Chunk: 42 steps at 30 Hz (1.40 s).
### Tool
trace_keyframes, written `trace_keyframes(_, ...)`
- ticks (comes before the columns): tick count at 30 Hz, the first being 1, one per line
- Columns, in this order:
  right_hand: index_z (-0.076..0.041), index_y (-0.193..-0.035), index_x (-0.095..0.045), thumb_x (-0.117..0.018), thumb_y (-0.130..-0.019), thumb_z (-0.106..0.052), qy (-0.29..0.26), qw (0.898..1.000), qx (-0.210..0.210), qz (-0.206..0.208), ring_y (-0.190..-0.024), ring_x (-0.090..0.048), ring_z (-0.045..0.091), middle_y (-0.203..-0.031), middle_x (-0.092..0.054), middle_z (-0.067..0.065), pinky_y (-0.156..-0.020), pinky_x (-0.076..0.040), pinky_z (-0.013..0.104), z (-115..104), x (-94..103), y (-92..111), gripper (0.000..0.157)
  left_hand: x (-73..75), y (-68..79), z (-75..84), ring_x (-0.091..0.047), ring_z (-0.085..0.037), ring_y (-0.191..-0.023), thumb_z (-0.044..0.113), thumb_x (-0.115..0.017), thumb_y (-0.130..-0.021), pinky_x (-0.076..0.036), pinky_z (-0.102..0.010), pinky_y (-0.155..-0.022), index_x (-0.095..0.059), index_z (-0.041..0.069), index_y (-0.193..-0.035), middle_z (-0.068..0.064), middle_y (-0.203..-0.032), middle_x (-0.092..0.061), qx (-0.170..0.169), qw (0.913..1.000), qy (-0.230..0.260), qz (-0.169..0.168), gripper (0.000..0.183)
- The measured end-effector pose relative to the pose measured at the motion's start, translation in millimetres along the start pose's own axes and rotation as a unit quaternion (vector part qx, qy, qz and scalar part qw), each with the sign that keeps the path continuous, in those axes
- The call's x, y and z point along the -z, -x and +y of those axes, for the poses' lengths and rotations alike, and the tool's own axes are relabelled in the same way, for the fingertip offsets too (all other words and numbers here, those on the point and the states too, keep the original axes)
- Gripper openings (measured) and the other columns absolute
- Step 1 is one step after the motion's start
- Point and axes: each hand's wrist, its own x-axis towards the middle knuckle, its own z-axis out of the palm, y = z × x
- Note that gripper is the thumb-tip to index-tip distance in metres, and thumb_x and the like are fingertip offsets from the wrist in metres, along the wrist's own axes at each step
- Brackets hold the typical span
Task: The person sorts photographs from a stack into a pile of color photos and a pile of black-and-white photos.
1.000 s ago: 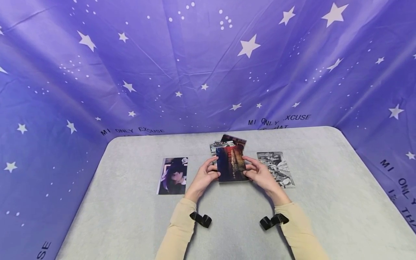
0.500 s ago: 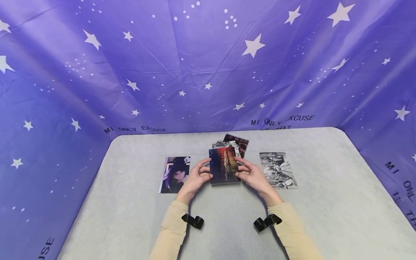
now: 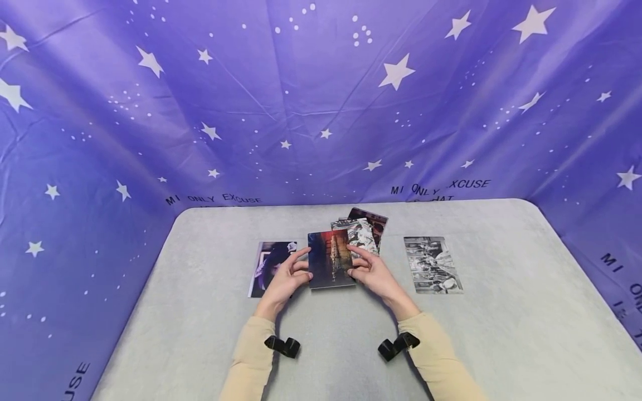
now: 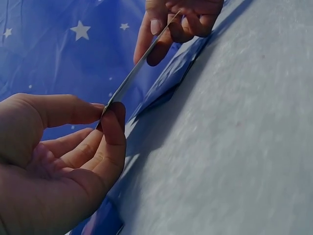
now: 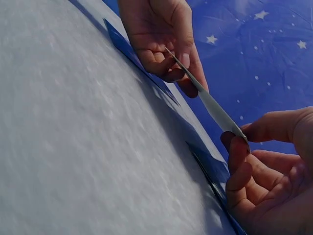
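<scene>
Holding a dark red-and-blue photo card (image 3: 330, 259) between them, the left hand (image 3: 285, 280) and the right hand (image 3: 373, 275) each pinch one side edge with thumb against fingers, so that the card hangs just above the grey surface (image 3: 501, 334) and touches nothing else. Seen edge-on from the left wrist, the card (image 4: 139, 61) runs as a thin strip from the left hand (image 4: 63, 161) to the right hand (image 4: 181, 22); the right wrist view shows the same strip (image 5: 210, 105) clear of the surface, the left fingers (image 5: 164, 58) curled beneath it and the right hand (image 5: 266, 166) closed on its near end. As judged from the layout, the sorting is partly done: one portrait card (image 3: 268, 267) lies flat beside the left hand, partly covered by it, and one black-and-white card (image 3: 432, 264) lies flat well to the right, while a loose pile of cards (image 3: 363, 228) waits just behind the held card. The held card is not yet set down. Both forearms, in beige sleeves (image 3: 251, 356), converge toward the middle of the surface, wrists raised, palms turned inward, each wrist bearing a black camera mount (image 3: 283, 345).
</scene>
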Motion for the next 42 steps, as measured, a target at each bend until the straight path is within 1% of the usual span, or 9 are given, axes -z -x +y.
trace_keyframes(7, 0.006, -0.141, -0.042, -0.061, -0.080, 0.011, 0.006, 1.000, 0.007, 0.002, -0.076, -0.055, 0.007, -0.096, -0.060, 0.013, -0.067, -0.047, 0.017, 1, -15.8, -1, 0.064, 13.2, 7.0, 3.0, -0.061, -0.008, -0.076, -0.018, -0.054, -0.081, -0.048, -0.019, -0.069, -0.037, -0.003, -0.145, -0.009, -0.095, -0.057, 0.006, 0.9999, -0.014, 0.008, 0.068)
trace_keyframes(14, 0.007, -0.141, -0.042, -0.062, -0.080, 0.011, 0.007, 1.000, -0.001, -0.005, -0.074, -0.054, 0.008, -0.098, -0.059, 0.015, -0.068, -0.047, 0.017, 1, -27.0, -3, 0.064, 23.9, 13.3, 4.5, -0.062, -0.008, -0.077, -0.019, -0.054, -0.080, -0.048, -0.019, -0.071, -0.035, -0.005, -0.145, -0.011, -0.097, -0.060, 0.006, 0.9995, -0.030, 0.011, 0.069)
trace_keyframes(20, 0.007, -0.140, -0.042, -0.063, -0.079, 0.011, 0.005, 1.000, 0.003, -0.005, -0.075, -0.054, 0.009, -0.098, -0.059, 0.016, -0.070, -0.048, 0.018, 0, -38.3, -6, 0.064, 33.6, 18.6, 5.7, -0.062, -0.008, -0.079, -0.020, -0.053, -0.081, -0.049, -0.019, -0.072, -0.033, -0.005, -0.146, -0.013, -0.099, -0.060, 0.008, 0.9995, -0.028, 0.010, 0.070)
trace_keyframes(25, 0.006, -0.140, -0.044, -0.063, -0.078, 0.011, 0.000, 1.000, 0.007, -0.006, -0.070, -0.050, 0.006, -0.093, -0.057, 0.011, -0.066, -0.046, 0.016, 1, -48.7, -8, 0.065, 42.8, 22.2, 6.8, -0.062, -0.008, -0.080, -0.021, -0.052, -0.080, -0.049, -0.019, -0.072, -0.032, -0.006, -0.146, -0.013, -0.100, -0.060, 0.005, 0.9995, -0.029, 0.011, 0.070)
trace_keyframes(30, 0.007, -0.141, -0.042, -0.063, -0.078, 0.011, -0.003, 1.000, 0.015, -0.021, -0.063, -0.044, 0.002, -0.084, -0.053, 0.005, -0.061, -0.042, 0.015, 1, -58.2, -9, 0.066, 52.4, 27.3, 8.3, -0.062, -0.008, -0.080, -0.020, -0.052, -0.081, -0.049, -0.019, -0.072, -0.031, -0.007, -0.146, -0.012, -0.100, -0.059, 0.011, 0.9993, -0.035, 0.011, 0.070)
trace_keyframes(33, 0.009, -0.141, -0.040, -0.062, -0.078, 0.012, 0.001, 0.999, 0.017, -0.032, -0.060, -0.044, 0.000, -0.082, -0.053, 0.004, -0.059, -0.042, 0.013, -1, -63.9, -10, 0.066, 57.7, 30.9, 9.8, -0.062, -0.009, -0.080, -0.019, -0.053, -0.081, -0.049, -0.018, -0.072, -0.031, -0.008, -0.146, -0.013, -0.100, -0.059, 0.012, 0.9991, -0.038, 0.011, 0.069)
trace_keyframes(36, 0.013, -0.140, -0.038, -0.061, -0.078, 0.014, 0.005, 0.999, 0.025, -0.044, -0.060, -0.042, 0.000, -0.082, -0.054, 0.007, -0.057, -0.040, 0.013, -8, -69.6, -8, 0.066, 63.3, 33.7, 11.1, -0.061, -0.009, -0.080, -0.019, -0.053, -0.081, -0.049, -0.018, -0.073, -0.031, -0.009, -0.145, -0.012, -0.099, -0.059, 0.011, 0.9991, -0.038, 0.011, 0.069)
trace_keyframes(39, 0.017, -0.138, -0.036, -0.059, -0.078, 0.015, 0.018, 0.998, 0.034, -0.051, -0.059, -0.041, 0.002, -0.083, -0.055, 0.012, -0.056, -0.038, 0.012, -21, -75.4, -3, 0.064, 69.0, 35.9, 12.1, -0.061, -0.008, -0.081, -0.019, -0.053, -0.081, -0.049, -0.019, -0.073, -0.031, -0.009, -0.145, -0.010, -0.099, -0.058, 0.011, 0.9991, -0.040, 0.008, 0.068)
trace_keyframes(42, 0.019, -0.137, -0.037, -0.059, -0.078, 0.015, 0.032, 0.997, 0.040, -0.049, -0.059, -0.039, 0.002, -0.082, -0.054, 0.012, -0.055, -0.037, 0.012, -27, -80.8, -2, 0.063, 74.4, 37.9, 13.1, -0.061, -0.008, -0.081, -0.018, -0.053, -0.082, -0.049, -0.019, -0.073, -0.030, -0.010, -0.146, -0.009, -0.099, -0.058, 0.011, 0.9990, -0.044, 0.001, 0.069)
